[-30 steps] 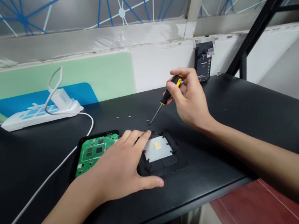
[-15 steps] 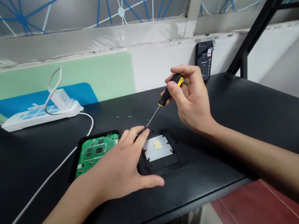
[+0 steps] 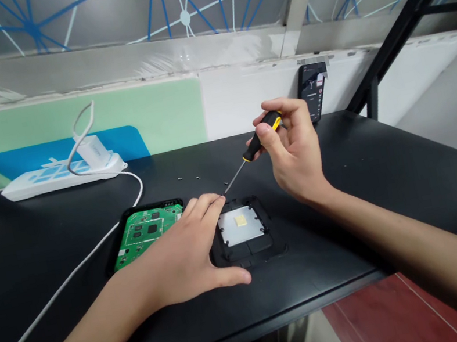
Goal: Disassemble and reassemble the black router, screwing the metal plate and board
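Observation:
My right hand (image 3: 295,147) is closed around the black-and-yellow handle of a screwdriver (image 3: 264,135), which slants down to the left. Its thin shaft ends right by the fingertips of my left hand (image 3: 185,255). That hand lies over the left side of a black plastic cover (image 3: 279,244), thumb stretched out towards me and fingers reaching to the far edge. A silver metal plate (image 3: 242,233) with a small yellowish pad (image 3: 241,220) sits on the cover. Whether the fingertips touch a screw at the screwdriver tip is hidden.
Left of the cover lies a black casing with a green circuit board (image 3: 148,232). Several small screws (image 3: 198,177) are scattered behind. A white power strip (image 3: 61,174) with a charger and cable (image 3: 82,271) stands at the back left. A phone (image 3: 312,92) leans on the wall.
The fingers of my left hand have drawn slightly closer together and back at the screwdriver tip. My right hand with the screwdriver is nearly still.

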`<state>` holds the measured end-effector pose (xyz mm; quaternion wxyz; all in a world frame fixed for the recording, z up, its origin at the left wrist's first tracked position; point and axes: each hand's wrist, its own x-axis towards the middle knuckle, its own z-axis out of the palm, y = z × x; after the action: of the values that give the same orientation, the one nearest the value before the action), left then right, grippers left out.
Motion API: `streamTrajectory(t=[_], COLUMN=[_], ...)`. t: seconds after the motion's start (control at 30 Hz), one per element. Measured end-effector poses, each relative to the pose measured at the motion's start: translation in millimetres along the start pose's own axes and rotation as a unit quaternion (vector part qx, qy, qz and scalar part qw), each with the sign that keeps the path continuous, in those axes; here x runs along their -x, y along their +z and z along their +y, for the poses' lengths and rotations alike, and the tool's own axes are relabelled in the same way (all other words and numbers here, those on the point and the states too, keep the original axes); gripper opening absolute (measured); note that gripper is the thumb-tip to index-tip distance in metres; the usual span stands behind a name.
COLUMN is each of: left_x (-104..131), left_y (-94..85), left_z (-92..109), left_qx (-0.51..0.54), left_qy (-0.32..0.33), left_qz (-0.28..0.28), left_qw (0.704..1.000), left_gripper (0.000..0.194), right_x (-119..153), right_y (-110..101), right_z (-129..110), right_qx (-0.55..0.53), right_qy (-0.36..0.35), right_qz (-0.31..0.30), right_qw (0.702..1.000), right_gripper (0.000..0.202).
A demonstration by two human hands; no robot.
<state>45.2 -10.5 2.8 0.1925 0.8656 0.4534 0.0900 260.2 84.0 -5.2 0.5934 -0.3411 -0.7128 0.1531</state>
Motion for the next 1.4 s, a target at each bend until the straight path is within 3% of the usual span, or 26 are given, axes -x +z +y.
streamTrajectory(t=[1.4], left_x=[2.1], left_y=[4.3], left_z=[-5.6], left_qx=[-0.029], left_qy=[0.01], left_qz=[-0.011], left_qw=[0.999], left_gripper=[0.104], right_x=[-1.9], right_y=[-0.9], right_z=[-6.6], right_qx=[-0.003], right_qy=[0.021], right_qz=[0.008], right_qw=[1.0], right_gripper=[0.038])
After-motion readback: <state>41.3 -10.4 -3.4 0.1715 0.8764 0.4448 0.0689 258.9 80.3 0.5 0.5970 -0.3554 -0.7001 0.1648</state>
